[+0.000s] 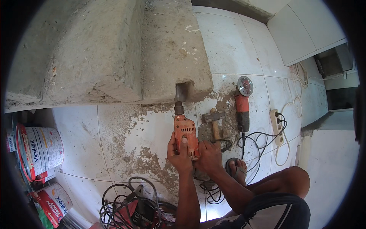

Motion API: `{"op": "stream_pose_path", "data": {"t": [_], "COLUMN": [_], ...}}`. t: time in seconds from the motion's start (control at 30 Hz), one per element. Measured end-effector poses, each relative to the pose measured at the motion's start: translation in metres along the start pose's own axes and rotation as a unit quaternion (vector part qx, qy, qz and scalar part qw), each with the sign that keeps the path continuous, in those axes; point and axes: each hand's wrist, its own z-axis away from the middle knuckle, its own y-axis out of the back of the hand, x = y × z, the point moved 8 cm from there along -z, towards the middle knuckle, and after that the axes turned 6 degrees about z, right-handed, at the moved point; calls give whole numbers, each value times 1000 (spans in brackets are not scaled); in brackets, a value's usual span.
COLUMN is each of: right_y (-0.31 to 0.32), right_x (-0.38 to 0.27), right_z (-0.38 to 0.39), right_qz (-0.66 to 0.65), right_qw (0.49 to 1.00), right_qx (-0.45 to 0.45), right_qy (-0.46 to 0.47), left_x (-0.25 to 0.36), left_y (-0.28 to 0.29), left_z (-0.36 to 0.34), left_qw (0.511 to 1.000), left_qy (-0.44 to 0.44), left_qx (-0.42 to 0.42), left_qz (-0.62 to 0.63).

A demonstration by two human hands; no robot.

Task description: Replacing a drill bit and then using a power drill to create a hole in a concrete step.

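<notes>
An orange electric drill (185, 131) points away from me, its black chuck (178, 108) close to the edge of a concrete step (175, 49). The bit looks blurred and reaches into a squared notch (185, 90) cut in the step's corner. My left hand (180, 155) is wrapped round the drill's body, thumb on top. Behind it, at the rear right of the drill, my right hand (208, 155) is closed around the handle, which the fingers mostly hide. Just right of the drill, a hammer (215, 128) with a wooden handle lies on the floor.
An angle grinder (243, 105) lies to the right, its cord running to a power strip (277, 128). Black cables and a red tool (131, 212) sit at the lower left. Paint buckets (45, 149) stand at left. Cement debris covers the white tiles (146, 131). My foot (238, 170) is nearby.
</notes>
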Motion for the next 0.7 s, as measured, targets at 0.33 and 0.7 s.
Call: {"op": "stream_pose_path", "data": {"t": [0.33,0.7], "right_y": [-5,1], "right_x": [4,1], "right_z": [0,-3], "right_qz": [20,8], "right_qw": [1000,1000], "right_qx": [-20,-13], "right_qy": [4,4], "left_x": [-5,-7], "left_y": [1,0], "left_z": [0,0], "left_qw": [1000,1000], "left_qy": [12,2], "left_qx": [-10,-13], "left_qz": [10,23]}}
